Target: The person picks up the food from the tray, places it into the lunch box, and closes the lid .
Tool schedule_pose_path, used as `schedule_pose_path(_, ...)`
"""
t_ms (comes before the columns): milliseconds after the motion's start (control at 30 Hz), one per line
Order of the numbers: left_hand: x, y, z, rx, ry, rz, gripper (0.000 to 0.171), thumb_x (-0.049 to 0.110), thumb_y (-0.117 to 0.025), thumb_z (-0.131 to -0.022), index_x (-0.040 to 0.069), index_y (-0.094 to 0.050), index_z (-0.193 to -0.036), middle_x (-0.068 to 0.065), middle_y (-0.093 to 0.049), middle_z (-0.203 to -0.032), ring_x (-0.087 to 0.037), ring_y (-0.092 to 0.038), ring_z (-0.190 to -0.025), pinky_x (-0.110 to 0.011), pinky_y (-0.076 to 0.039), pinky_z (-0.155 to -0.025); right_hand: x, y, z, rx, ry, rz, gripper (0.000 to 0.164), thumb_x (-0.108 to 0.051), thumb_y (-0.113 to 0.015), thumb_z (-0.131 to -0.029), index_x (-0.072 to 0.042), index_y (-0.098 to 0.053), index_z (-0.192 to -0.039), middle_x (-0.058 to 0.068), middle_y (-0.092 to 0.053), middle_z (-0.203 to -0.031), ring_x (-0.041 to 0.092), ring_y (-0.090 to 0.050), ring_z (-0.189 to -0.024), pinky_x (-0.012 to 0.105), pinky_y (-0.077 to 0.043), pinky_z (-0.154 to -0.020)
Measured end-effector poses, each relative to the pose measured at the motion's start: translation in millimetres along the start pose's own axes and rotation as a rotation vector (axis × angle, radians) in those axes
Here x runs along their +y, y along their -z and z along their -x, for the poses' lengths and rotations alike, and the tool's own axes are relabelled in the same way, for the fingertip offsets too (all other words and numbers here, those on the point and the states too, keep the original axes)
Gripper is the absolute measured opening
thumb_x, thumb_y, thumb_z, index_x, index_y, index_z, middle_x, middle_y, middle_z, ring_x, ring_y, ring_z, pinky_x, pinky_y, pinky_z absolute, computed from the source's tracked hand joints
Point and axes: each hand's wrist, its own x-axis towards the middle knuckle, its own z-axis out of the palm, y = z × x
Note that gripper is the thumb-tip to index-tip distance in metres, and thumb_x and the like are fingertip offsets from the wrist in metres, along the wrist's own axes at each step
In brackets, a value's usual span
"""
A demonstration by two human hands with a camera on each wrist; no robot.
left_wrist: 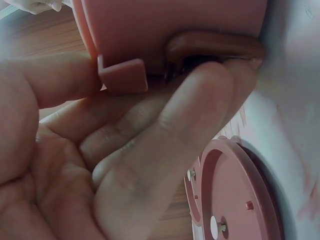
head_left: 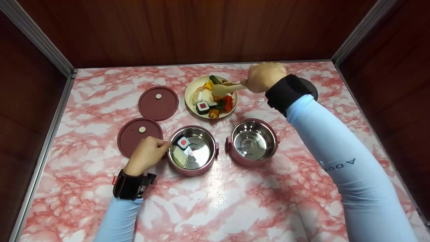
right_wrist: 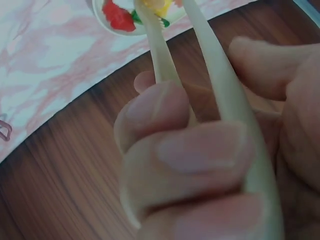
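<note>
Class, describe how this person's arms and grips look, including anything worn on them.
The left grip and right grip are ungloved. Both arms wear close-fitting light-blue sleeves; the right sleeve carries dark lettering. Each wrist has a chunky black band: the left band shows a small red tag, and the right band looks wide. No cables are visible.
</note>
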Motion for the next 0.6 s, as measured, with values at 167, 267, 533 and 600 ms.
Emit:
schedule_pose_path(167,1.0,1.0,0.2,-0.003,-0.004,-0.003,0.045,0.023,-0.059,-0.099,0.005,-0.062,-0.058,0.007,-0.041,-0.049,-0.012,-0.043,-0.048,-0.027,-0.035,-0.047,-11.5,0.9,1.3,0.009,-0.021,0.041,0.052,-0.05,-0.038,-0.102,-0.005,-0.065,-0.108,0.019,-0.061,-0.103,0.036,-0.059,-0.089,0.054,-0.052,-0.072)
schedule_pose_path(267,0.8,1.5,0.4,-0.004,-0.003,-0.001,0.045,0.024,-0.059,-0.099,0.005,-0.063,-0.059,0.007,-0.041,-0.049,-0.012,-0.042,-0.047,-0.027,-0.034,-0.047,-21.3,1.5,3.3,0.019,-0.02,0.107,0.047,-0.044,-0.037,-0.102,-0.007,-0.066,-0.101,0.015,-0.061,-0.094,0.031,-0.059,-0.082,0.048,-0.052,-0.069)
schedule_pose_path(533,1.6,2.4,2.7,0.001,-0.002,0.002,0.045,0.023,-0.059,-0.099,0.005,-0.062,-0.059,0.008,-0.039,-0.049,-0.012,-0.042,-0.048,-0.026,-0.033,-0.047,-42.5,-5.2,8.5,0.15,0.062,0.279,0.024,-0.026,-0.048,-0.093,-0.012,-0.067,-0.088,0.009,-0.063,-0.082,0.025,-0.058,-0.073,0.041,-0.049,-0.061)
schedule_pose_path(600,2.1,2.4,3.1,0.004,-0.006,-0.001,0.044,0.023,-0.06,-0.099,0.006,-0.063,-0.059,0.009,-0.039,-0.049,-0.011,-0.042,-0.048,-0.026,-0.033,-0.047,-43.6,-7.0,9.4,0.175,0.079,0.296,0.024,-0.023,-0.047,-0.093,-0.012,-0.068,-0.087,0.009,-0.064,-0.082,0.027,-0.06,-0.073,0.041,-0.05,-0.062)
